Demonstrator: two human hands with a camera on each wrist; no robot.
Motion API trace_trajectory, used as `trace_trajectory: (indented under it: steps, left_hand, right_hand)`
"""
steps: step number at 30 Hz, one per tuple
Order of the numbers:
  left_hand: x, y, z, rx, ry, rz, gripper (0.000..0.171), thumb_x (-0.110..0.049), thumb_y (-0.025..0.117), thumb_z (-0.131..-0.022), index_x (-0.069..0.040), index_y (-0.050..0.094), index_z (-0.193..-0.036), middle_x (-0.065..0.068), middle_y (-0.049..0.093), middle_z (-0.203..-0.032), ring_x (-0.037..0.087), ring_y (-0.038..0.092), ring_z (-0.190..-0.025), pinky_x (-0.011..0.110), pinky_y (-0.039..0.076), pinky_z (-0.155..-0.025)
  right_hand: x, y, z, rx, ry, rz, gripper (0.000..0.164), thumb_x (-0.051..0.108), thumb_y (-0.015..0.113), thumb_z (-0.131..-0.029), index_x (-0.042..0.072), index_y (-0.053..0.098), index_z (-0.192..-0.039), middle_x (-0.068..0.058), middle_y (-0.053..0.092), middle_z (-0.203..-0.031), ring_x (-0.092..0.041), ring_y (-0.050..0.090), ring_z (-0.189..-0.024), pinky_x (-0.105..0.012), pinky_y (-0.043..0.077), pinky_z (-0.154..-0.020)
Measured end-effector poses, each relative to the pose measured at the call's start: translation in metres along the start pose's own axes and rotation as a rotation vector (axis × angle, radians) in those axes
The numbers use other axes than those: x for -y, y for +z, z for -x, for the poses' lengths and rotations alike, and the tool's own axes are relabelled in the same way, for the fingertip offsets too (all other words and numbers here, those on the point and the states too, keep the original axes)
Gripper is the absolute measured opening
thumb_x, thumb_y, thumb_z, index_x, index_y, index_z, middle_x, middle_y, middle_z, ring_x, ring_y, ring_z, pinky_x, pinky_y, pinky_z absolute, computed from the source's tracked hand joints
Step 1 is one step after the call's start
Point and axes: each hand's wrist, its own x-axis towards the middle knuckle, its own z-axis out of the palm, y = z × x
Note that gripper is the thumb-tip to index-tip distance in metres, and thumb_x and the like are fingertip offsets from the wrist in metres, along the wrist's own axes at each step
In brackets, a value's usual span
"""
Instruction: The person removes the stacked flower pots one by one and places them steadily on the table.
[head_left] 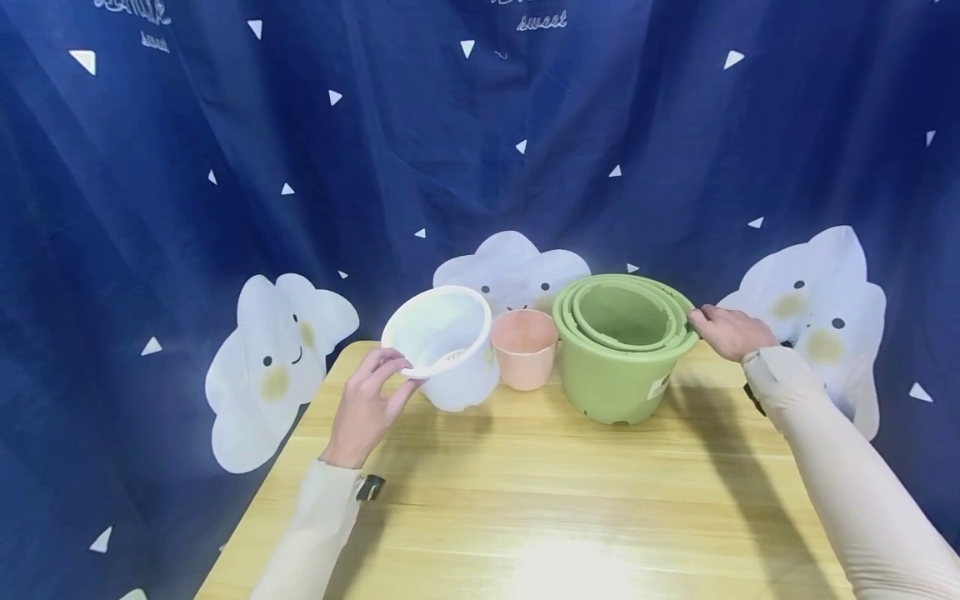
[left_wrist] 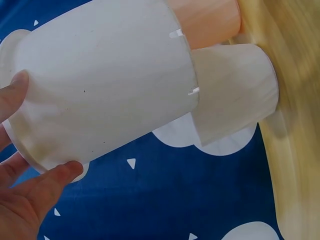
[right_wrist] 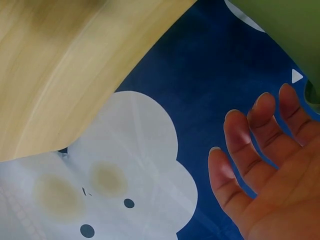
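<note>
Pinches a white pot by its rim with the left hand, pressing fingertips against the outer wall and hooking others over the lip. Holds it tilted, with the rim at this hand and the notched base pointing away from it. Has a second white pot standing on the worktop beyond that base, farther from the left hand (cannot tell whether partly nested or merely overlapping in view). Has a pink pot past the white pair, between the two hands.

Has the right hand at the outer rim of nested green pots, with fingers slightly bent and spread apart. Cannot tell whether touching that rim or only just beside it, nor make out the thumb. Has the green pots upright on the worktop, to the left of the right hand, with a small pale label on the wall nearest this hand.

Wears pale sleeves, with a dark band at each wrist, just behind the hands. Faces a dark blue curtain beyond both hands, printed with white triangles and clouds. Casts a long shadow across the worktop, below the right hand.
</note>
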Motion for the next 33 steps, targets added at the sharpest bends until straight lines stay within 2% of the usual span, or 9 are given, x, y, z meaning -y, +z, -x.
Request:
trace_trajectory:
  steps: [6, 12, 15, 18, 21, 24, 33]
  left_hand:
    - [-0.002, -0.007, 0.009, -0.006, -0.006, 0.0, 0.024, -0.008, 0.091, -0.077, -0.004, 0.076, -0.095, 0.01, 0.07, -0.107, 0.024, 0.069, -0.099, 0.035, 0.059, -0.091]
    - [-0.002, -0.012, 0.019, -0.01, -0.031, 0.013, 0.023, -0.007, 0.09, -0.077, -0.004, 0.075, -0.095, 0.012, 0.07, -0.107, 0.026, 0.068, -0.099, 0.012, 0.049, -0.101]
    - [-0.001, -0.014, 0.025, -0.006, -0.046, 0.021, 0.024, -0.005, 0.09, -0.076, -0.004, 0.075, -0.095, 0.013, 0.07, -0.107, 0.027, 0.068, -0.099, 0.006, 0.044, -0.104]
    - [0.0, -0.013, 0.031, 0.003, -0.049, 0.007, 0.025, -0.005, 0.091, -0.075, -0.005, 0.075, -0.095, 0.012, 0.07, -0.108, 0.026, 0.068, -0.099, 0.011, 0.049, -0.102]
    - [0.002, -0.011, 0.036, 0.007, -0.033, -0.021, 0.027, -0.003, 0.092, -0.072, -0.004, 0.075, -0.094, 0.012, 0.07, -0.106, 0.026, 0.07, -0.097, 0.026, 0.057, -0.097]
    - [0.004, -0.008, 0.041, 0.013, -0.017, -0.048, 0.029, -0.001, 0.093, -0.07, -0.003, 0.075, -0.093, 0.012, 0.069, -0.105, 0.027, 0.07, -0.095, 0.036, 0.06, -0.09]
    - [0.013, 0.005, 0.055, 0.079, -0.066, -0.057, 0.026, -0.006, 0.092, -0.072, -0.004, 0.076, -0.092, 0.012, 0.069, -0.104, 0.028, 0.072, -0.095, 0.037, 0.06, -0.09]
  right_hand:
    - [-0.002, 0.0, 0.0, -0.009, 0.005, -0.008, 0.073, 0.051, 0.014, -0.105, -0.003, 0.053, -0.134, -0.036, 0.059, -0.133, -0.059, 0.058, -0.119, -0.065, 0.051, -0.084]
    - [-0.004, 0.0, -0.002, -0.014, 0.004, -0.011, 0.071, 0.051, 0.014, -0.104, -0.001, 0.055, -0.13, -0.034, 0.062, -0.13, -0.056, 0.06, -0.117, -0.063, 0.051, -0.084]
    - [-0.004, 0.001, -0.003, -0.017, -0.003, -0.012, 0.07, 0.051, 0.014, -0.105, -0.001, 0.056, -0.129, -0.033, 0.063, -0.128, -0.055, 0.06, -0.117, -0.063, 0.052, -0.083]
    - [-0.005, 0.001, -0.003, -0.018, -0.006, -0.012, 0.07, 0.05, 0.015, -0.105, -0.001, 0.056, -0.128, -0.032, 0.063, -0.127, -0.055, 0.06, -0.117, -0.063, 0.052, -0.083]
    - [-0.005, 0.002, -0.003, -0.014, -0.005, -0.014, 0.07, 0.051, 0.014, -0.105, -0.001, 0.056, -0.129, -0.033, 0.063, -0.128, -0.055, 0.06, -0.117, -0.063, 0.052, -0.083]
    - [-0.005, 0.003, -0.003, -0.013, -0.005, -0.015, 0.071, 0.051, 0.014, -0.105, -0.001, 0.055, -0.13, -0.033, 0.062, -0.129, -0.056, 0.06, -0.118, -0.063, 0.052, -0.083]
    - [-0.007, 0.004, -0.004, -0.014, 0.0, -0.014, 0.071, 0.052, 0.014, -0.105, -0.001, 0.055, -0.131, -0.033, 0.062, -0.131, -0.056, 0.059, -0.119, -0.063, 0.052, -0.083]
